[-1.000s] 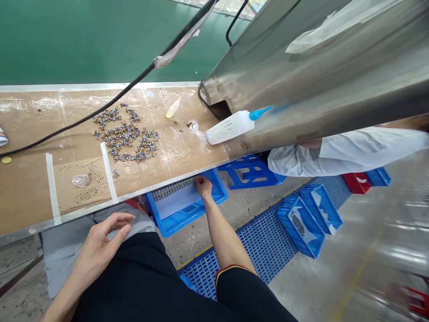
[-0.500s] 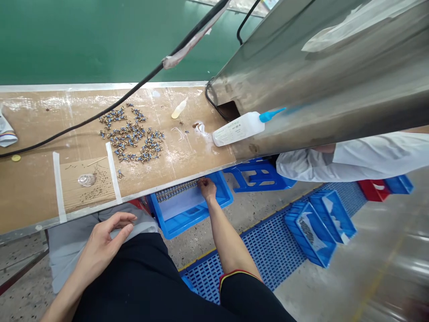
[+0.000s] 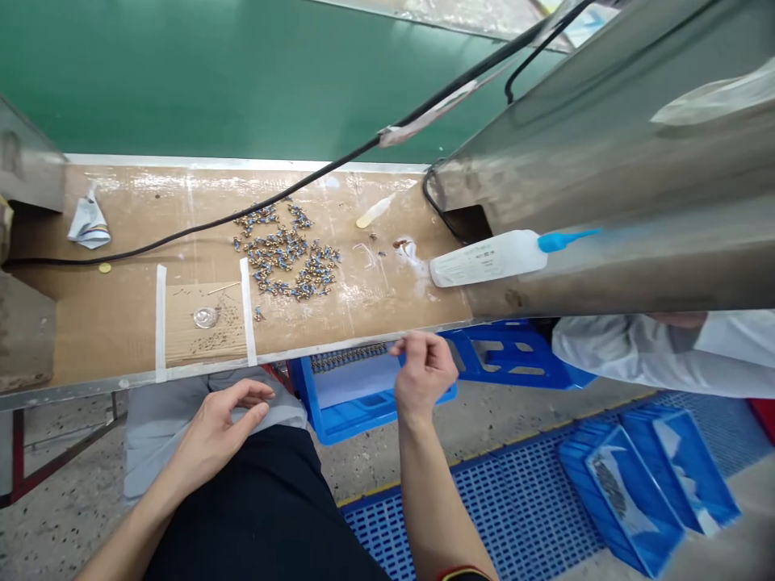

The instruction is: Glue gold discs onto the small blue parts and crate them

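Curled right hand at the bin!

Two hands: the right bunched across the bin's right end, with fingertips hard to read, so cannot tell whether gripping anything. Over on the bin's left, the left hand, loose, with a gap from thumb to fingers. Now counting parts: dozens, beyond the bin and left, too tangled to tally, plus one stray nearer the bin. Small, blue and brassy, lying every which way! Inside the bin, far side, lined-up pieces, brass-grey, too fine to count. Beyond the bin, one tube; beyond and right, one bottle.
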Demonstrator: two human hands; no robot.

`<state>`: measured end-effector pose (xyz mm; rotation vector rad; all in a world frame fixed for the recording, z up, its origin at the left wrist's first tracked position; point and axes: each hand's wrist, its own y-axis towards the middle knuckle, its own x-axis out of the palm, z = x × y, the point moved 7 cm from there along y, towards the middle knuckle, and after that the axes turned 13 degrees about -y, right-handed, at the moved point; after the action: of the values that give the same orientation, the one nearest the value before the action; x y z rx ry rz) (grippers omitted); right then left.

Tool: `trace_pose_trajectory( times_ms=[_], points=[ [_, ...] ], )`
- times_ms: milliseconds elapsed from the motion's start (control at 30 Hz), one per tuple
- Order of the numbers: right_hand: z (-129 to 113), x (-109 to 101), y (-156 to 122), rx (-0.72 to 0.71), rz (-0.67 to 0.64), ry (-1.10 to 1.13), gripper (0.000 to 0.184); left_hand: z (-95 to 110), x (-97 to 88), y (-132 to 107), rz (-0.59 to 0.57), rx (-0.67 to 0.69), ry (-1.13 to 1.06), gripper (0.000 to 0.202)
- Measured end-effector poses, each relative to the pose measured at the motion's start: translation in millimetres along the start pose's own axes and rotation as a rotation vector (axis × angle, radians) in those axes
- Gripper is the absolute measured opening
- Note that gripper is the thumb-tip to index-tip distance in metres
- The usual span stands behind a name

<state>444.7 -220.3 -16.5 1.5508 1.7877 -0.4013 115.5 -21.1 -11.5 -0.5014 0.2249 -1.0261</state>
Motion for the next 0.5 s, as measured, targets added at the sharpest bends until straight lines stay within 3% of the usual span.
trace_pose_trajectory(
  times_ms=[100, 200, 267, 367, 500],
  points=[
    [-109.1, 51.7, -22.4, -0.374, -0.450, 0.141, 0.029, 6.8, -0.6, -3.2, -0.008, 0.023, 0.000, 0.026],
    [-181.0, 94.7, -50.1, -0.661, -0.668, 0.102, 0.019, 9.8, -11.0, -11.8, 0.041, 0.038, 0.001, 0.025],
    [-200.2, 115.3, -60.6, -0.734, -0.668, -0.037, 0.017, 6.0, -23.7, -21.4, 0.104, 0.027, -0.008, 0.026],
    [-206.0, 132.3, -68.1, -0.761, -0.620, -0.225, 0.016, -9.3, -51.1, -44.4, 0.220, -0.004, -0.051, 0.029],
    [-206.8, 140.8, -73.1, -0.791, -0.664, -0.258, 0.013, -36.6, -109.6, -97.6, 0.427, -0.023, -0.115, 0.035]
  ],
)
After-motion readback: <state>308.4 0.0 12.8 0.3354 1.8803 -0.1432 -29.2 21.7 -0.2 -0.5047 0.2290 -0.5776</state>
